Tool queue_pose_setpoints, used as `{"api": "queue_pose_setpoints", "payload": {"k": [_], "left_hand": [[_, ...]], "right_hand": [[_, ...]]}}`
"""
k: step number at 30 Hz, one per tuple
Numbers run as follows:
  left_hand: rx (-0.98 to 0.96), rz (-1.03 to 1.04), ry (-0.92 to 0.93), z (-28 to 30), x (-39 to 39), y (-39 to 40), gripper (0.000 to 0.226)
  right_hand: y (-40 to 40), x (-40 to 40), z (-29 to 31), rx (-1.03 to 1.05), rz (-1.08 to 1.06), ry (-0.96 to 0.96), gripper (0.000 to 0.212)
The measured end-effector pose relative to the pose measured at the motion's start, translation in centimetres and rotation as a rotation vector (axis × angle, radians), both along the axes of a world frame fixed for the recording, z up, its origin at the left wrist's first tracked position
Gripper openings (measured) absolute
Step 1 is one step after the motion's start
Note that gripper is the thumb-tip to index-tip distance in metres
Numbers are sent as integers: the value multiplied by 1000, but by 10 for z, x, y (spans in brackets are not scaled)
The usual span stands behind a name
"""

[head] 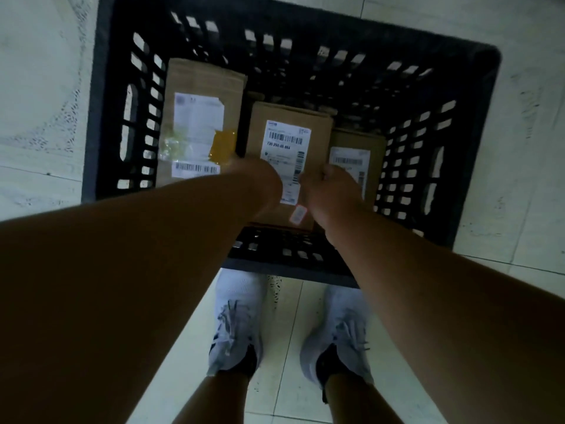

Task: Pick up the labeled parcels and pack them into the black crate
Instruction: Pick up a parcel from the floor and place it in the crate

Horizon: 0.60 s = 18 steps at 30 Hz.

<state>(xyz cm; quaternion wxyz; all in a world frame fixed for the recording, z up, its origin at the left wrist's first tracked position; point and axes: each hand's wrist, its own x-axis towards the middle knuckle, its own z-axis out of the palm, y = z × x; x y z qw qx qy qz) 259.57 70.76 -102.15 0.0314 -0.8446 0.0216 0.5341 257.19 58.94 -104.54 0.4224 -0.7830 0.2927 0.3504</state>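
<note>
The black crate (pixel 458 142) stands on the floor right below me, its slotted walls open at the top. Three brown labeled parcels are inside it. A large parcel (pixel 201 87) lies along the left wall, and a small parcel (pixel 363 142) sits low at the right. Between them is the middle parcel (pixel 290 117) with a barcode label. My left hand (pixel 263 182) holds its near left edge and my right hand (pixel 330 191) grips its near right edge. My fingers are mostly hidden behind my wrists.
The crate rests on pale floor tiles (pixel 39 87). My two feet in white shoes (pixel 235 325) stand just in front of the crate's near wall. The far half of the crate's bottom shows dark.
</note>
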Motion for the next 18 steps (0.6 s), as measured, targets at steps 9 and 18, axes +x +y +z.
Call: {"api": "queue_pose_setpoints", "payload": {"k": [9,18], "left_hand": [[-92,244,-155,-2,-28,-2,61],[-72,149,-176,25,9,-3,44]], "right_hand": [[4,-7,-1,-97,373,-85,20],[3,13,24,-97,602,79,54]]}}
